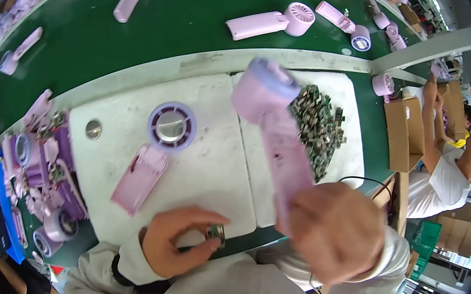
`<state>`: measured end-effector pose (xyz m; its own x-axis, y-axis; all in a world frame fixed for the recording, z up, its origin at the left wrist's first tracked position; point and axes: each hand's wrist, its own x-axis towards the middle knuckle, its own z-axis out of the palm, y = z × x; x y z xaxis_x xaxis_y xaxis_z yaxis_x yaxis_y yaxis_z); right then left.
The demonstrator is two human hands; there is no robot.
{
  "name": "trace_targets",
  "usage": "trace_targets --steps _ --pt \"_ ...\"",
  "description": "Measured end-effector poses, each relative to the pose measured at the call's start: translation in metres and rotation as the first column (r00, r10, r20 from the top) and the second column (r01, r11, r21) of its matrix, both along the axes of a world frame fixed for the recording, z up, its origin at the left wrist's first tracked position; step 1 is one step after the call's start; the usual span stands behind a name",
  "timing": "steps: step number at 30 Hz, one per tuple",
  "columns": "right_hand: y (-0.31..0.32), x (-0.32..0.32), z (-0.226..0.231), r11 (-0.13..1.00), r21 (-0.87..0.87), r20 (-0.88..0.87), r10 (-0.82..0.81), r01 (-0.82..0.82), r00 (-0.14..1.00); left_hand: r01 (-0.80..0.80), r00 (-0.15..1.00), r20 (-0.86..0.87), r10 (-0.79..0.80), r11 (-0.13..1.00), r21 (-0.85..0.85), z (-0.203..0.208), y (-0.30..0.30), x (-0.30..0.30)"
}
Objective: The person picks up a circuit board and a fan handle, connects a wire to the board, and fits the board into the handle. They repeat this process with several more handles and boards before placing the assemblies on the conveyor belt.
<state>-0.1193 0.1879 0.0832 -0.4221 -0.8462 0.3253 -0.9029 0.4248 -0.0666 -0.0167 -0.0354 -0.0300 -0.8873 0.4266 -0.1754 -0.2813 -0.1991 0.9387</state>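
Between the thumb and fingers of my left hand (168, 241), low over the near edge of the white foam boards, is a small green circuit board (216, 234). My right hand (336, 233), blurred by motion, grips the handle end of a pink handheld fan (287, 162); its round head with a lilac ring tilts up and away from me. On the left foam board (209, 173) lie an open pink handle shell (140, 179), a lilac-rimmed fan ring (153, 119) with a shiny disc in its middle, and a separate small silver disc (93, 129).
A heap of small circuit boards (316, 133) covers part of the right foam board. Pink and purple fan parts (39, 164) pile up on the left. Beyond a pale rail (199, 63), more fans (256, 26) lie on a green surface. Cardboard box (405, 132) and a co-worker (447, 173) at right.
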Motion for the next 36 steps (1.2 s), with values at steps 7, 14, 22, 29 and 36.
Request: trace_targets --steps 7,14,22,29,36 --pt "-0.004 0.05 -0.051 0.982 0.123 0.118 0.129 -0.143 0.985 -0.409 0.912 -0.032 0.408 0.913 -0.001 0.002 0.005 0.001" --pt "-0.002 0.031 -0.062 0.964 -0.175 0.389 -0.118 0.199 0.914 -0.384 0.919 -0.102 0.38 0.923 -0.024 -0.004 0.006 0.002" --pt "0.007 0.001 -0.09 0.991 -0.126 0.459 0.104 -0.051 0.882 -0.193 0.935 -0.335 0.115 0.958 -0.21 -0.002 0.01 0.004" --pt "0.009 -0.011 -0.099 0.972 -0.106 0.284 0.23 -0.209 0.931 -0.114 0.891 -0.448 -0.067 0.924 -0.365 -0.006 0.013 0.0" --pt "0.009 -0.015 -0.096 0.957 -0.133 0.304 0.286 -0.257 0.908 -0.135 0.894 -0.445 -0.047 0.919 -0.37 -0.006 0.015 0.001"
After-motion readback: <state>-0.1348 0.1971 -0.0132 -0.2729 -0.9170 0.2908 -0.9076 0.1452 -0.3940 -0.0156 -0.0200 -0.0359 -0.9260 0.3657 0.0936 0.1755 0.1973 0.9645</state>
